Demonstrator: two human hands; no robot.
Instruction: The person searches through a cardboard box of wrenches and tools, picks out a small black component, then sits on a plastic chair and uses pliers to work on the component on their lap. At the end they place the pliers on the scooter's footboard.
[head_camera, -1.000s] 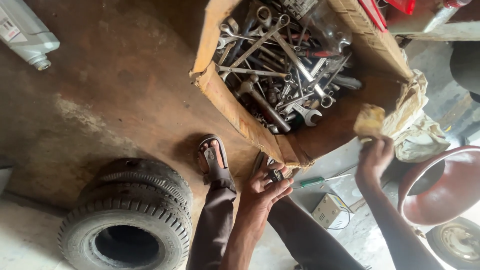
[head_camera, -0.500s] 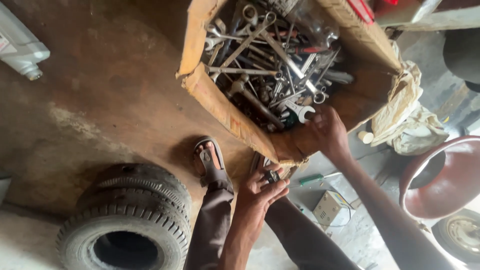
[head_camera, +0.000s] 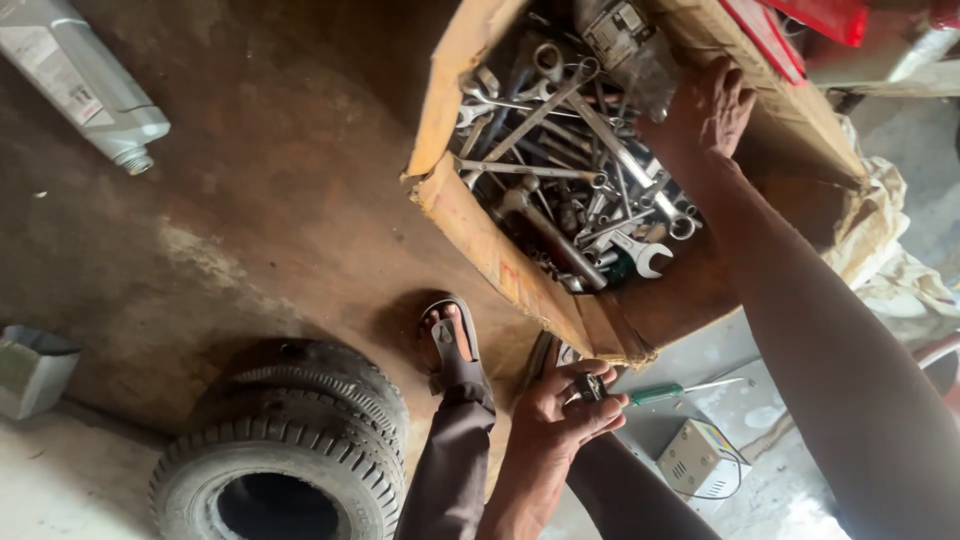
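Reaching deeper since before, right hand (head_camera: 705, 110) spreads open over wrenches (head_camera: 570, 190) at one o'clock; left hand (head_camera: 565, 415) pinches perhaps a small dark part (head_camera: 590, 386).

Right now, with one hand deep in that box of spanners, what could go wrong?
The right hand reaches among loose, tangled spanners; fingers could get pinched or scraped. The cardboard box looks torn and sagging at its near corner, so tools might spill toward the sandalled foot. The small part in the left hand could slip.
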